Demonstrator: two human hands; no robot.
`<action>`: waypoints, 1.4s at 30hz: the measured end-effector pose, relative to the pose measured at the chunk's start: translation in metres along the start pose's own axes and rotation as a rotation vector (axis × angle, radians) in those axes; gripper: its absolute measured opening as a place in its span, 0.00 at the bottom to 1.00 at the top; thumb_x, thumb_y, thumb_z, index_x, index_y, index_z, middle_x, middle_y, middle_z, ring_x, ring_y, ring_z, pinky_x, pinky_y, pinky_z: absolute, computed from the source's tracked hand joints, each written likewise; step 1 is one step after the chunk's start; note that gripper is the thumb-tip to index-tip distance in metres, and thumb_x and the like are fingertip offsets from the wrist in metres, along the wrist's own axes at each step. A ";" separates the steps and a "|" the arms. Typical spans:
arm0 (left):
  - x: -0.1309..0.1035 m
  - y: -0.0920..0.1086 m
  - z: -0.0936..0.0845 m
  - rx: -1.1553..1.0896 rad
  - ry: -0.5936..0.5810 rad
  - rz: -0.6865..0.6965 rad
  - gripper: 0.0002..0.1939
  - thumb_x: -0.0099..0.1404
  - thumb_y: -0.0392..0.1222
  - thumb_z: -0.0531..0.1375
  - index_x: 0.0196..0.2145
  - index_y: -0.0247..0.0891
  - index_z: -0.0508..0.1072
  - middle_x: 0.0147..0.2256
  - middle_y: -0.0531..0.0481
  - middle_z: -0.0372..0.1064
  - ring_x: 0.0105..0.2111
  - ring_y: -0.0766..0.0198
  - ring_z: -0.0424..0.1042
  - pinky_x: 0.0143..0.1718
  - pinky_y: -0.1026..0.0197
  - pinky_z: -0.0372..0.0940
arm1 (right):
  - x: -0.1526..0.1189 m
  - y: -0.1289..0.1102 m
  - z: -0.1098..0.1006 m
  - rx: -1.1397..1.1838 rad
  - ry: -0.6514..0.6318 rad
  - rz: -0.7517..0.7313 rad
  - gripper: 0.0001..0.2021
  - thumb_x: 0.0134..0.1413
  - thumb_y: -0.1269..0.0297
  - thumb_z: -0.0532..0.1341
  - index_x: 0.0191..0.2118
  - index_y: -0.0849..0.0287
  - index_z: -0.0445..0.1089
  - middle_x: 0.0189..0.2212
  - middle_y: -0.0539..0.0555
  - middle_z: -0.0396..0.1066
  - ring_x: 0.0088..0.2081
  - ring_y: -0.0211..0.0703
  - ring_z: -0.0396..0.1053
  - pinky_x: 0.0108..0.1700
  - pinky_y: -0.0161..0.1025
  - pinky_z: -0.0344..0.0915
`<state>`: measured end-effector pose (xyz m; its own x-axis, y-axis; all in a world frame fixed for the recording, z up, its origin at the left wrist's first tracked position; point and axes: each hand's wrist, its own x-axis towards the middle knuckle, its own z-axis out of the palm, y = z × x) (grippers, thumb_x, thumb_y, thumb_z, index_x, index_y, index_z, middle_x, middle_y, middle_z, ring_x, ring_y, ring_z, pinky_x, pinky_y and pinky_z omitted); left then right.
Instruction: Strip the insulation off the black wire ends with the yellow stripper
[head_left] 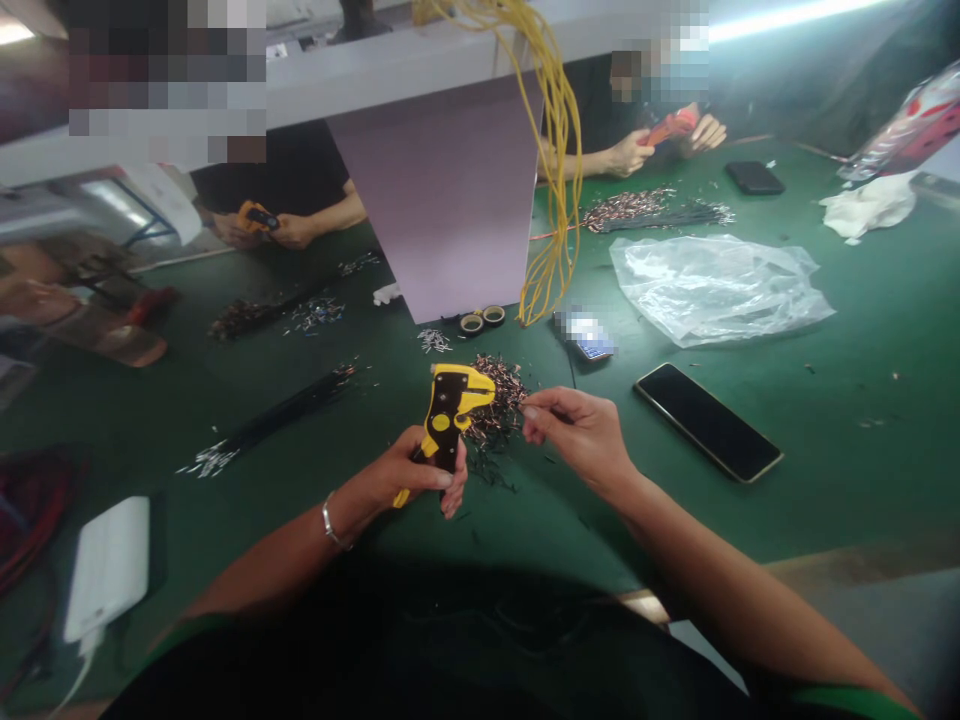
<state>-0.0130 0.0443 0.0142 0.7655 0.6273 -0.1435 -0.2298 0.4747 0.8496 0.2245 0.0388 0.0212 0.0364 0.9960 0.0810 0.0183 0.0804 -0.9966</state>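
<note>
The left hand (436,472) has its fingers closed around a yellow-black tool (444,420). Right of it, the right hand (574,430) pinches thumb and fingers together at the edge of a wire pile (501,395); what they grip is unclear. A black phone (708,422) lies on the green counter (847,450), right of those fingers.

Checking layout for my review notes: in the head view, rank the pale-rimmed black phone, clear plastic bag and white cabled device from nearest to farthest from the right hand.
1. Pale-rimmed black phone, just right of the right hand
2. Clear plastic bag, beyond the phone
3. White cabled device, far left, past the left hand
</note>
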 end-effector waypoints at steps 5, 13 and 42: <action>-0.002 -0.002 0.001 0.025 0.031 0.007 0.08 0.57 0.35 0.66 0.33 0.33 0.71 0.22 0.52 0.68 0.19 0.66 0.68 0.23 0.60 0.70 | 0.000 0.000 0.000 -0.005 -0.001 0.005 0.05 0.47 0.62 0.65 0.28 0.57 0.75 0.17 0.49 0.72 0.19 0.36 0.68 0.23 0.37 0.68; -0.002 -0.007 -0.003 0.027 0.121 0.038 0.06 0.56 0.34 0.65 0.29 0.34 0.70 0.15 0.58 0.63 0.11 0.72 0.60 0.14 0.68 0.62 | 0.001 0.003 0.000 -0.009 -0.025 0.010 0.06 0.47 0.61 0.64 0.28 0.57 0.75 0.18 0.49 0.71 0.19 0.37 0.68 0.24 0.38 0.68; 0.006 0.010 -0.010 0.119 0.309 0.217 0.13 0.52 0.35 0.68 0.36 0.32 0.72 0.30 0.48 0.71 0.24 0.65 0.70 0.28 0.56 0.69 | -0.010 0.008 0.006 -0.265 -0.310 -0.116 0.08 0.49 0.64 0.62 0.26 0.57 0.78 0.21 0.50 0.76 0.23 0.39 0.70 0.29 0.39 0.67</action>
<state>-0.0165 0.0586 0.0165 0.4856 0.8701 -0.0851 -0.2806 0.2473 0.9274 0.2186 0.0301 0.0123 -0.2827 0.9484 0.1436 0.2622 0.2204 -0.9395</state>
